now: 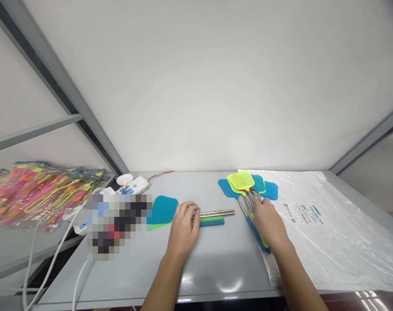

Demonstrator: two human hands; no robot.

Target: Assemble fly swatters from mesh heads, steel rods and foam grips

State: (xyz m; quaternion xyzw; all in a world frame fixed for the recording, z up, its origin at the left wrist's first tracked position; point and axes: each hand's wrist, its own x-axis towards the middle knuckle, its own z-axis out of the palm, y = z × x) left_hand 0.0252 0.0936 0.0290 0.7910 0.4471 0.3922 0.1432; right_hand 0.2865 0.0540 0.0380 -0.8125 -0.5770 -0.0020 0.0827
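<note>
Near the middle of the table, my left hand (184, 222) is closed over a few fly swatters lying flat. A blue swatter head (164, 210) shows on its left, with a green edge under it. To its right stick out bare metal rods (217, 213), a green handle (211, 219) and a blue handle (212, 223). My right hand (266, 218) is wrapped round the metal shafts of a bunch of fly swatters. Their yellow-green heads (242, 180) and blue heads (270, 191) fan out beyond the fingers. Blue handles (258, 236) point toward me.
A white plastic bag with a label (332, 242) covers the table's right side. Power strips (136, 185) and white cables (58, 248) lie on the left, beside a blurred-out patch. Several packaged colourful items (47, 190) are piled on the left shelf. Grey frame posts (96, 125) flank the white wall.
</note>
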